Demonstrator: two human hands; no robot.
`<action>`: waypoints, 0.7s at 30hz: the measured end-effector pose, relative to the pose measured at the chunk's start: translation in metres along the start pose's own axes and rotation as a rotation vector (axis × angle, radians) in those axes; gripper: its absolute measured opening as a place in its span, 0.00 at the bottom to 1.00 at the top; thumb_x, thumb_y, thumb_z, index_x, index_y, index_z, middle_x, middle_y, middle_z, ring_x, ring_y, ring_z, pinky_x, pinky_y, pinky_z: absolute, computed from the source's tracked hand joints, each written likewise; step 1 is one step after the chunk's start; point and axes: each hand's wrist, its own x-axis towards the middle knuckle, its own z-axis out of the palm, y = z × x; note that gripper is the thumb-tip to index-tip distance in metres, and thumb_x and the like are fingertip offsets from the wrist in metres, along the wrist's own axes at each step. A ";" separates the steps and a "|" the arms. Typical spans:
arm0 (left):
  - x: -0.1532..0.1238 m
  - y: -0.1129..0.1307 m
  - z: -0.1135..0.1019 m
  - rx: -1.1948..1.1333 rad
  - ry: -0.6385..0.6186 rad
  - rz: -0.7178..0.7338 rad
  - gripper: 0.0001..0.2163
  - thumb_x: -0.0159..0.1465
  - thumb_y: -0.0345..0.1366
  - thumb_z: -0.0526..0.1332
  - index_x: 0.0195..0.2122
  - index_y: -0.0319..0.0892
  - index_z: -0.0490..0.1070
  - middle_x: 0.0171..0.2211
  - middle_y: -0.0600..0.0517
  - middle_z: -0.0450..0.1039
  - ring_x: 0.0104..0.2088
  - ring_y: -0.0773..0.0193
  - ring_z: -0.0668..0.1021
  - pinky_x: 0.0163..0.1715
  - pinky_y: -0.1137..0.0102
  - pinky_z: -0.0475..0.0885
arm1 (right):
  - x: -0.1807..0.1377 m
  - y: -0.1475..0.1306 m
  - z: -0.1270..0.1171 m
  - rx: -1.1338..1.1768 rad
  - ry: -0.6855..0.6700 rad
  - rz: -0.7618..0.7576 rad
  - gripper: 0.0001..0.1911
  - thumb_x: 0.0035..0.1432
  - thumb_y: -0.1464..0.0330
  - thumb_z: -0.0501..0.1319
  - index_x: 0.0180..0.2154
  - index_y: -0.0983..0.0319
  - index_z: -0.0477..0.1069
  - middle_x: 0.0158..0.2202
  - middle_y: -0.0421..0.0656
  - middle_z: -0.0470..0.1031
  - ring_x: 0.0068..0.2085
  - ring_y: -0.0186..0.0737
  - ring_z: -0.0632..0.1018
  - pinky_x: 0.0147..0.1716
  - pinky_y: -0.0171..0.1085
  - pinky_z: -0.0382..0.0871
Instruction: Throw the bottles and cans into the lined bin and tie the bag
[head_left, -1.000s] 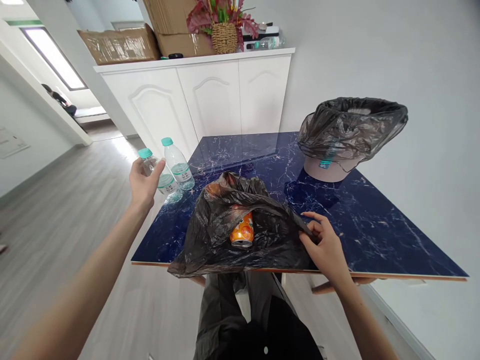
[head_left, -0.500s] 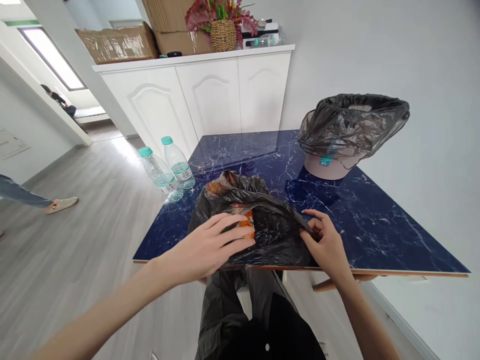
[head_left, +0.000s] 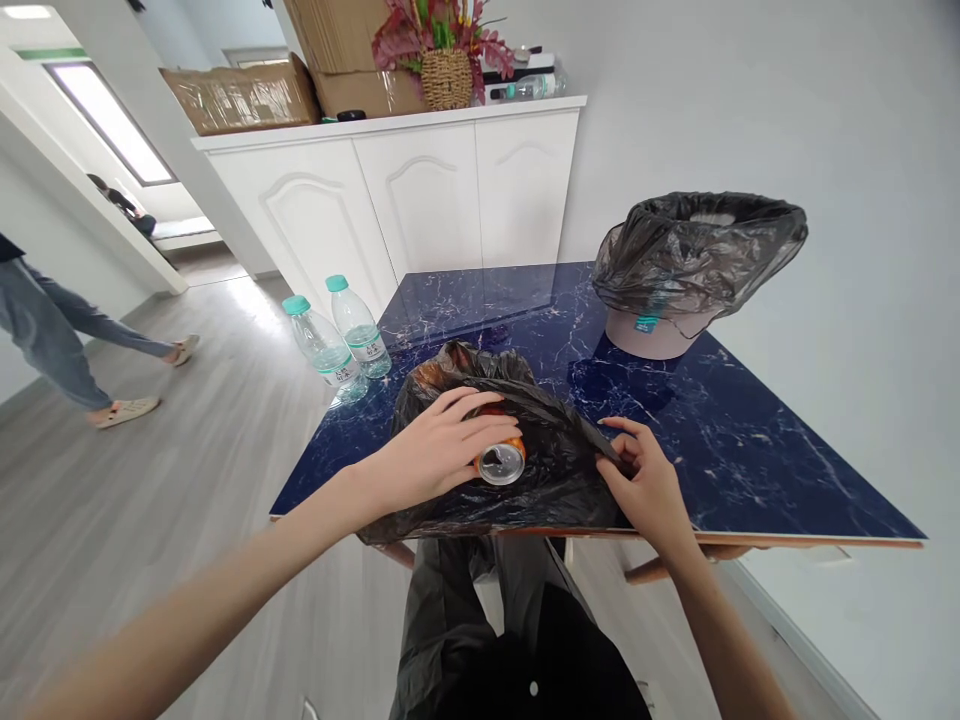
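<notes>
A black plastic bag (head_left: 555,450) lies at the near edge of the blue marbled table (head_left: 757,450), its mouth spread toward me. At that mouth my left hand (head_left: 442,445) is closed around an orange drink can (head_left: 501,462). The can's silver top faces me, and its drinking hole looks open. My right hand (head_left: 646,478) pinches the right rim of the bag between thumb and fingers. Reddish-orange shapes show dimly through the bag's far left part; what they are I cannot make out.
Two clear bottles (head_left: 360,325) with teal caps stand at the table's left edge. A pale pink bin (head_left: 649,335) lined with a black bag stands at the back right. Behind is a white cabinet (head_left: 420,190) with cardboard boxes and a flower basket. A person's legs (head_left: 60,320) are at far left.
The can has turned so its top faces me, and it sits farther out of the bag in my left hand. My right hand still holds the rim. More of the person at left has come into view.
</notes>
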 end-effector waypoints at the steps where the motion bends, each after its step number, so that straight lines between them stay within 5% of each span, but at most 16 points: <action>1: -0.005 0.001 -0.007 -0.123 0.041 -0.060 0.27 0.72 0.35 0.68 0.71 0.49 0.67 0.69 0.45 0.73 0.75 0.46 0.66 0.75 0.48 0.61 | 0.000 0.000 0.000 0.000 0.002 0.000 0.23 0.63 0.63 0.63 0.58 0.58 0.68 0.30 0.35 0.66 0.32 0.41 0.72 0.36 0.40 0.67; 6: -0.048 -0.013 -0.036 -0.631 0.466 -0.446 0.33 0.65 0.49 0.74 0.69 0.48 0.69 0.65 0.43 0.76 0.61 0.47 0.80 0.61 0.53 0.78 | -0.001 0.000 0.000 -0.005 0.001 0.002 0.23 0.62 0.63 0.63 0.59 0.58 0.68 0.30 0.35 0.66 0.32 0.41 0.72 0.36 0.40 0.67; 9: -0.081 -0.034 -0.041 -0.648 0.812 -0.733 0.28 0.64 0.56 0.72 0.59 0.43 0.77 0.56 0.44 0.82 0.56 0.49 0.82 0.61 0.54 0.77 | -0.001 0.000 0.000 0.000 0.001 0.005 0.24 0.62 0.63 0.63 0.59 0.58 0.68 0.30 0.34 0.67 0.31 0.41 0.72 0.36 0.40 0.66; 11: -0.102 -0.044 -0.042 -0.548 0.931 -0.916 0.28 0.63 0.59 0.71 0.55 0.42 0.79 0.54 0.46 0.83 0.56 0.49 0.82 0.63 0.55 0.75 | -0.001 -0.001 0.000 0.001 0.004 0.004 0.24 0.62 0.63 0.63 0.59 0.58 0.68 0.30 0.34 0.67 0.31 0.41 0.72 0.36 0.40 0.66; 15: -0.140 -0.061 -0.038 -0.246 0.881 -1.226 0.30 0.59 0.57 0.74 0.56 0.44 0.78 0.52 0.49 0.84 0.55 0.47 0.83 0.60 0.52 0.76 | -0.002 -0.001 0.000 -0.009 -0.001 0.000 0.24 0.62 0.63 0.63 0.59 0.58 0.68 0.30 0.34 0.67 0.31 0.41 0.73 0.36 0.40 0.66; 21: -0.173 -0.091 -0.018 -0.028 0.732 -1.392 0.34 0.57 0.60 0.74 0.58 0.44 0.77 0.54 0.47 0.83 0.53 0.44 0.83 0.59 0.49 0.76 | -0.002 -0.001 0.000 -0.025 -0.003 -0.005 0.24 0.64 0.63 0.63 0.60 0.58 0.68 0.31 0.35 0.67 0.33 0.42 0.73 0.37 0.40 0.67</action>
